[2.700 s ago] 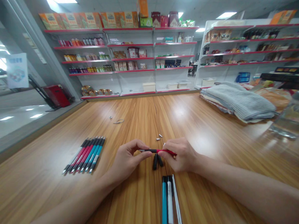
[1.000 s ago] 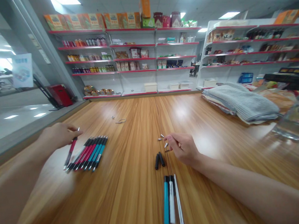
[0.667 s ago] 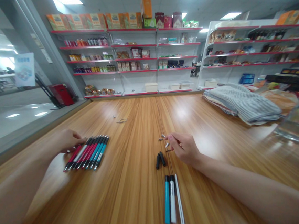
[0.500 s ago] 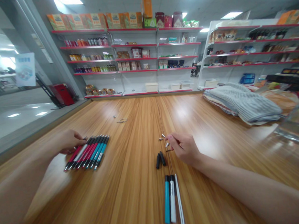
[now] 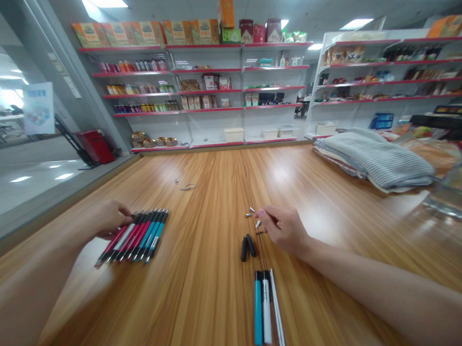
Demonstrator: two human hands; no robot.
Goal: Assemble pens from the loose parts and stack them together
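Observation:
My left hand (image 5: pixel 109 220) rests at the far end of a row of red, black and teal pens (image 5: pixel 140 236) on the wooden table (image 5: pixel 209 302). Its fingers curl on the leftmost red pen (image 5: pixel 107 248). My right hand (image 5: pixel 285 228) sits mid-table, pinching a small white part (image 5: pixel 257 223). Just beyond it lie small metal tips (image 5: pixel 250 212). Two black grip pieces (image 5: pixel 247 246) lie to its left. Closer to me lie a teal barrel (image 5: pixel 258 309), a white barrel (image 5: pixel 267 310) and thin white refills (image 5: pixel 278 318).
Folded striped cloths (image 5: pixel 376 159) lie at the right, with a clear container (image 5: pixel 461 181) beside them. A small ring and wire (image 5: pixel 186 186) lie farther up the table. Store shelves (image 5: pixel 208 89) with goods stand beyond the table's far edge.
My hands came apart after holding a red pen together. My left hand carried it to the row and laid it at the left side. My right hand stayed near the metal tips.

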